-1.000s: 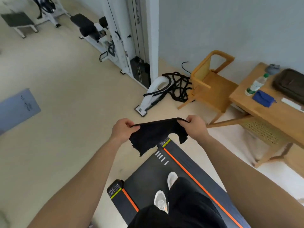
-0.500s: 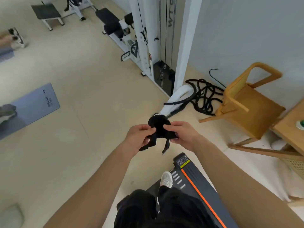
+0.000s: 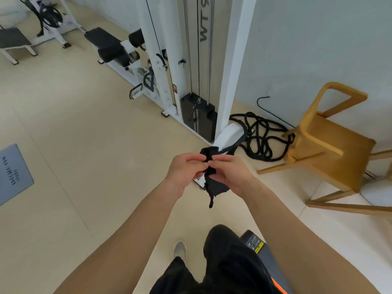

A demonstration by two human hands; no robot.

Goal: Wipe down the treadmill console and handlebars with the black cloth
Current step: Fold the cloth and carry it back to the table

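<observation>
The black cloth [image 3: 213,183] is bunched up between my two hands at chest height, a loose end hanging down. My left hand [image 3: 186,172] pinches its upper part and my right hand [image 3: 230,172] grips it from the other side, fingertips nearly touching. Only the rear corner of the treadmill deck [image 3: 257,245] shows at the bottom right, dark with a yellow label and an orange stripe, partly behind my leg. The console and handlebars are out of view. One foot [image 3: 179,250] is on the floor to the left of the deck.
A white cable weight machine [image 3: 212,85] stands straight ahead against the wall, with a coil of black rope [image 3: 261,136] at its base. A wooden chair [image 3: 331,143] stands to the right. Benches [image 3: 108,47] are at far left; a grey mat [image 3: 12,172] lies on the beige floor.
The cloth went from stretched flat between my hands to bunched into a wad. My view swung left and I stepped off the treadmill deck toward the weight machine.
</observation>
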